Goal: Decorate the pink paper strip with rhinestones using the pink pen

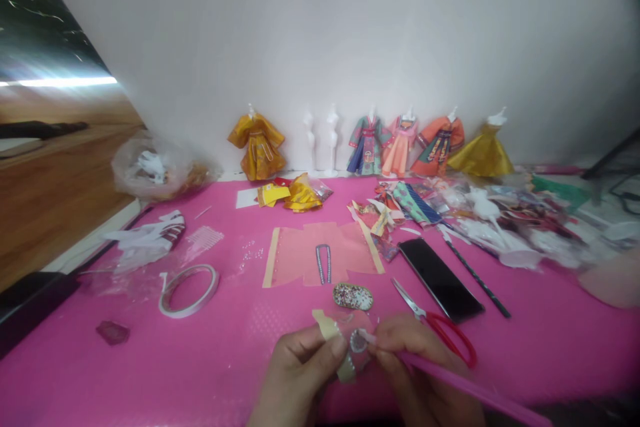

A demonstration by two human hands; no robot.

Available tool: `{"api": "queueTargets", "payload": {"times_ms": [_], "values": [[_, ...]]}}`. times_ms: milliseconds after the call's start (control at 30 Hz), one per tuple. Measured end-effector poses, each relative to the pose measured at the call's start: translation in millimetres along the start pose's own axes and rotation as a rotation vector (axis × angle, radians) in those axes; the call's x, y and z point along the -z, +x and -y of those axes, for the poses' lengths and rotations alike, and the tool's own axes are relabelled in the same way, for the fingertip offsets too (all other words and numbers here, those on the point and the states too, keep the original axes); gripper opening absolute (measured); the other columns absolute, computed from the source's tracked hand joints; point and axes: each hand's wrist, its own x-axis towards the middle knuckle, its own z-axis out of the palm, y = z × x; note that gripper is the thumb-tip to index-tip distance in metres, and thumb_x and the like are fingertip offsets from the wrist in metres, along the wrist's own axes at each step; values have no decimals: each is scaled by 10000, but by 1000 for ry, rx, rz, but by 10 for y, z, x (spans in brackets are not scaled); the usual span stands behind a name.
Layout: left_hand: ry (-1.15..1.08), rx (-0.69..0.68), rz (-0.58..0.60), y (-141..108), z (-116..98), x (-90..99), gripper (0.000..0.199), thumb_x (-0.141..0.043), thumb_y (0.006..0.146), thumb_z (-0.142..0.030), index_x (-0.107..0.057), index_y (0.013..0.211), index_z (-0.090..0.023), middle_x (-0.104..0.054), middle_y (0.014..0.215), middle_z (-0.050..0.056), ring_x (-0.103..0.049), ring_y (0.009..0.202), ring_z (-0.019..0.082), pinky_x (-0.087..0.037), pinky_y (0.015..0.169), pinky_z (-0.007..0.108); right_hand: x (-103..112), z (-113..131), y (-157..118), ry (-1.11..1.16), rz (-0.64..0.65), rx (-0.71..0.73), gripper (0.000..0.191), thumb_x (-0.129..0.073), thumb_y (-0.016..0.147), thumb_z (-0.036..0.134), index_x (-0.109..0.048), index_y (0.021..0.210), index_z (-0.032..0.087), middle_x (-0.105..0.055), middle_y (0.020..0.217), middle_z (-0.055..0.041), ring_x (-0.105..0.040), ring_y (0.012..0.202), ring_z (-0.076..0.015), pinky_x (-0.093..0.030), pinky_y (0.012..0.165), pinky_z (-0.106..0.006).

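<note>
My left hand [303, 373] pinches a small pink fabric piece [350, 328] with pale yellow edges and a ring of tiny beads on it. A long pink pen-like tool [465, 383] is held in my right hand [417, 363], its tip at the beaded ring. Just beyond the hands lies a glittery oval piece [353, 296]. Farther back, a flat peach garment piece [300, 250] with cream edges has a beaded neckline outline [324, 264] at its middle.
Red-handled scissors [450, 340] and a black phone [441, 279] lie to the right, with a dark striped stick [477, 273]. A tape roll [189, 291] sits left. Small dressed mannequins [257, 147] line the wall; fabric scraps and plastic bags [500, 220] pile at back right.
</note>
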Motion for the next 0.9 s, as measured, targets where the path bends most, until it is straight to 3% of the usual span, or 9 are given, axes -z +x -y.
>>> {"api": "queueTargets", "payload": {"times_ms": [333, 600, 800, 900], "values": [[33, -28, 44, 18, -8, 25, 312, -761, 740, -454, -816, 817, -157, -747, 728, 100, -614, 716, 218, -452, 727, 315, 3, -4, -14, -13, 13, -13, 150, -590, 817, 136, -654, 814, 271, -682, 743, 5, -644, 701, -174, -514, 643, -292], [-71, 31, 27, 6, 1, 4, 256, -788, 730, -397, -811, 819, -159, -756, 690, 88, -659, 758, 226, -474, 757, 308, -10, 11, 8, -1, 11, 25, 187, -583, 807, 109, -657, 844, 276, -687, 747, 17, -645, 711, -162, -514, 654, -265], [-218, 89, 12, 37, 29, 17, 250, -811, 707, -359, -798, 797, -126, -773, 786, 135, -713, 755, 286, -539, 772, 405, 76, 31, 38, -3, -59, -42, 78, -621, 847, 209, -659, 790, 247, -664, 770, -4, -640, 735, -161, -506, 627, -231], [-238, 74, -24, 53, 37, 38, 214, -785, 747, -294, -790, 842, -102, -777, 808, 151, -719, 810, 306, -545, 804, 429, 156, -64, 113, -12, -110, -166, 99, -608, 877, 284, -641, 800, 231, -637, 782, -4, -632, 733, -152, -509, 647, -219]]}}
